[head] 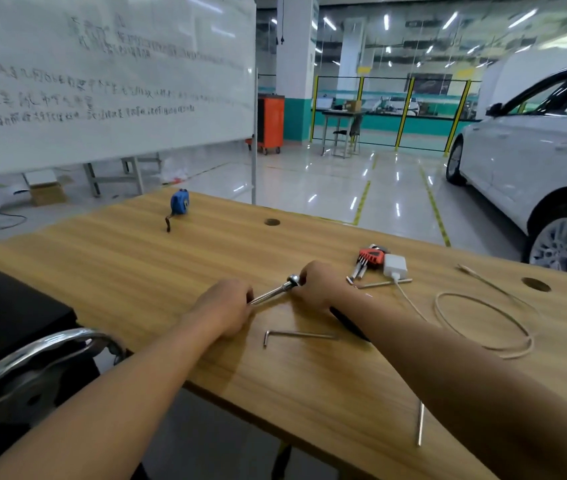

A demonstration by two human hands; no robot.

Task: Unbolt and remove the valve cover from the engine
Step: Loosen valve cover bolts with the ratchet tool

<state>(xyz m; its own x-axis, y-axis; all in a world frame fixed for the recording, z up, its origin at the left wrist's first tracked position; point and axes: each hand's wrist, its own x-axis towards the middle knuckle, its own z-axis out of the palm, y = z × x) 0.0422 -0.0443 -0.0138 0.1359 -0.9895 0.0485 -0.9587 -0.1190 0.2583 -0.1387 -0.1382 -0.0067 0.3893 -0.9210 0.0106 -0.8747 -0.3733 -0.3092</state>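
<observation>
Looks like tool prep, not unbolting yet: left hand [228,306] is wrapped round the handle of a ratchet wrench [275,289], right hand [316,284] pinches its head at 1 o'clock. No engine or valve cover in view. Next I'd guess fit a socket. The tabletop [136,258] has free room toward 11 o'clock; its near edge sits under the forearms, and a loose hex key [297,336] lies at 6.

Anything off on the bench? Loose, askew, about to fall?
One thing: a metal rod lies right at the near edge of the wooden table, where it might get knocked off. A hex key lies loose, apart from the red hex key set. Both hands, left hand and right hand, hold the ratchet. No damage, nothing spilled.
</observation>
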